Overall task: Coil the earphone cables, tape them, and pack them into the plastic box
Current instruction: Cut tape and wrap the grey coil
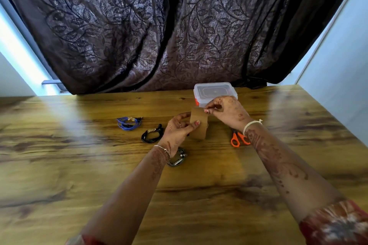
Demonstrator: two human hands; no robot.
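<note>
My left hand (178,129) grips a roll of brown tape (199,132) held above the table. My right hand (227,110) pinches the free end of the tape strip (197,114) and holds it pulled up from the roll. A coiled blue earphone cable (128,123) lies to the left, with a small piece of tape on it. A coiled black earphone cable (152,135) lies beside my left hand, also taped. A grey coiled cable (177,158) shows partly under my left wrist. The clear plastic box (214,90) with its lid on stands behind my right hand.
Orange-handled scissors (238,139) lie on the wooden table (79,165) under my right forearm. A dark patterned curtain (159,26) hangs behind the table's far edge. Pale walls flank it on both sides.
</note>
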